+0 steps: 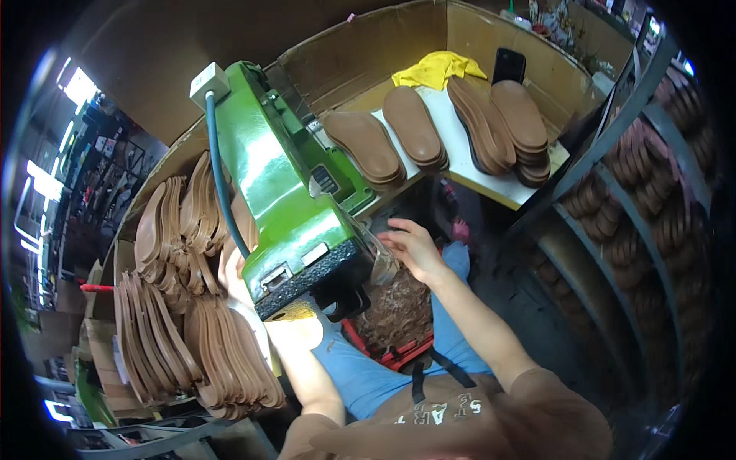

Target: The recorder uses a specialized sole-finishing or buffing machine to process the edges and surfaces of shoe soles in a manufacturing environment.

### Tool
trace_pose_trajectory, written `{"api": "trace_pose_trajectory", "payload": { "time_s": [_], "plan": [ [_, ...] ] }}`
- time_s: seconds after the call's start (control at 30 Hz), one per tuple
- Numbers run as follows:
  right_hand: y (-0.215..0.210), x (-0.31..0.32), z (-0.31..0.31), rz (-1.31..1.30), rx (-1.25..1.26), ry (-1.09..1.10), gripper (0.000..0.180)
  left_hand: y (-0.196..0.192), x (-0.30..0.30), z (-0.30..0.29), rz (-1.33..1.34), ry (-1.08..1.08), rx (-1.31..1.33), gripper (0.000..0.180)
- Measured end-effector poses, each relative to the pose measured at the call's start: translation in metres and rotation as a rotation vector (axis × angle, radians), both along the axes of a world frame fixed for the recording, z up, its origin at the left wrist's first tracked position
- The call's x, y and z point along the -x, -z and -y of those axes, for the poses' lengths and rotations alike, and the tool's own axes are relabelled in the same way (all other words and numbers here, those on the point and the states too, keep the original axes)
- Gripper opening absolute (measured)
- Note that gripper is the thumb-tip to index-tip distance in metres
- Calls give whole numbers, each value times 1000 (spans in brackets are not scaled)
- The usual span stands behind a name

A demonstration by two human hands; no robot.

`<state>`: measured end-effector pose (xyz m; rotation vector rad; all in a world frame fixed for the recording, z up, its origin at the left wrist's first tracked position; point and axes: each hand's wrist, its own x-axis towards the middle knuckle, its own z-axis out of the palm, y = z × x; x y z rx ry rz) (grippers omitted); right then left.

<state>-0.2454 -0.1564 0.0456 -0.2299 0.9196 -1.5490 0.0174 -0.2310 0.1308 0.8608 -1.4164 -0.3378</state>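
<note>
A green machine with a black, rough-edged head stands before me. My right hand is beside the machine's head, fingers apart and stretched toward it, holding nothing that shows. On the machine's other side my left hand reaches in among brown shoe soles; the machine covers part of it, so its grip is hidden. Brown soles stand in upright rows near my left forearm. More brown soles lie in piles on a white board at the far side.
A red bin full of brown scraps sits between my knees. Cardboard walls enclose the far side. A yellow cloth and a dark phone lie behind the soles. At right stands a metal rack loaded with soles.
</note>
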Motion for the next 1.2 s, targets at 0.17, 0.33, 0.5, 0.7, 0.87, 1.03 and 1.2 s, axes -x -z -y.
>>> {"api": "trace_pose_trajectory", "payload": {
  "time_s": [0.17, 0.33, 0.5, 0.7, 0.87, 1.03, 1.2],
  "plan": [
    [12, -6, -44, -72, -12, -286, 48, -2, -50, -87, 89, -171, -86, 62],
    [26, -18, -88, 81, -70, -488, 68, 12, -51, -161, -207, 227, -267, 84],
    [43, -17, -156, -2, 9, -500, 50, 49, -16, -175, -686, 648, -607, 86],
    [58, -20, -227, -153, -128, -411, 56, 50, 61, -170, -234, 657, -894, 25],
    [58, -63, -225, -69, -124, -526, 58, 33, 95, -142, -89, 610, -870, 28],
    [48, -48, -245, -135, -90, -548, 59, 28, 86, -155, -257, 646, -852, 25],
    [44, 9, -270, -190, -101, -142, 64, 30, 85, -160, -403, 621, -815, 28]
  ]
}}
